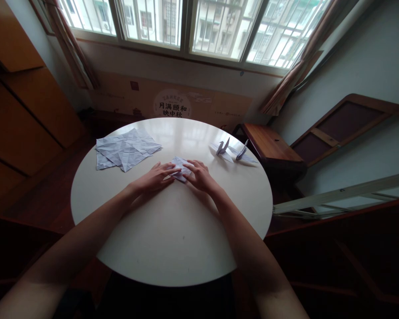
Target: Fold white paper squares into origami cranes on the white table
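A small folded sheet of paper (178,163) lies flat on the white round table (166,235), in front of me. My left hand (159,176) rests on its left side, fingers stretched out over the paper. From the right, my right hand (198,174) lays its spread fingers on the paper's other edge. Both hands touch the paper without lifting it. To the far right stand two folded paper cranes (223,148) with wings spread. A loose pile of creased paper sheets (128,147) sits at the far left of the table.
A wooden stool or side table (269,141) stands beyond the right edge. Barred windows (186,26) and a printed cardboard panel (199,97) are behind the table. Wooden cabinets (23,115) are at the left, a pale metal frame (346,195) at the right.
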`<control>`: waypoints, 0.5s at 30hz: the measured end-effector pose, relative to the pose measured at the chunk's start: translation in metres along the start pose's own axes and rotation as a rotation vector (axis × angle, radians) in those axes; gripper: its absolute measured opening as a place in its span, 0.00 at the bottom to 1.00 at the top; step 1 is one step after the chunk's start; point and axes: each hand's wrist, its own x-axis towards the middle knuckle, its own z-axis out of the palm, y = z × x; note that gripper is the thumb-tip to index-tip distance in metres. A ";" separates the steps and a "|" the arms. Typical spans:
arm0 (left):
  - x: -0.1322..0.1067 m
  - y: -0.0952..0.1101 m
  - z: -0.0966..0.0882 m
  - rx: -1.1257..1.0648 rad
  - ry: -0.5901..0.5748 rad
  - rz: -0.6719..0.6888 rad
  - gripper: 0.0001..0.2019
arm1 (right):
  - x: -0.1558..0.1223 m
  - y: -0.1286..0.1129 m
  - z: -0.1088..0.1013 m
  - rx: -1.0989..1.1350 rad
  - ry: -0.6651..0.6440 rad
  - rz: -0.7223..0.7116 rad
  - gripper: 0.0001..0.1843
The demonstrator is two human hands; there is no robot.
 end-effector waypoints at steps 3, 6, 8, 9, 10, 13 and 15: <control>0.001 -0.001 0.001 -0.004 -0.010 -0.020 0.22 | -0.001 0.002 0.000 -0.024 -0.080 0.082 0.27; 0.001 -0.002 0.002 -0.017 -0.002 -0.018 0.21 | -0.001 0.003 -0.001 -0.028 -0.157 0.100 0.27; 0.001 -0.002 0.002 -0.029 -0.001 -0.009 0.21 | -0.001 0.003 -0.002 -0.030 -0.185 0.105 0.28; 0.001 -0.002 0.002 -0.036 0.001 -0.005 0.21 | -0.001 0.003 -0.002 -0.029 -0.188 0.105 0.28; 0.001 -0.002 0.002 -0.042 0.003 -0.002 0.21 | -0.001 0.003 -0.002 -0.026 -0.186 0.102 0.28; 0.001 -0.003 0.002 -0.055 0.009 0.000 0.21 | -0.001 0.004 -0.001 -0.016 -0.175 0.095 0.27; 0.001 -0.003 0.002 -0.053 0.006 -0.002 0.21 | -0.002 0.004 0.000 -0.014 -0.173 0.096 0.27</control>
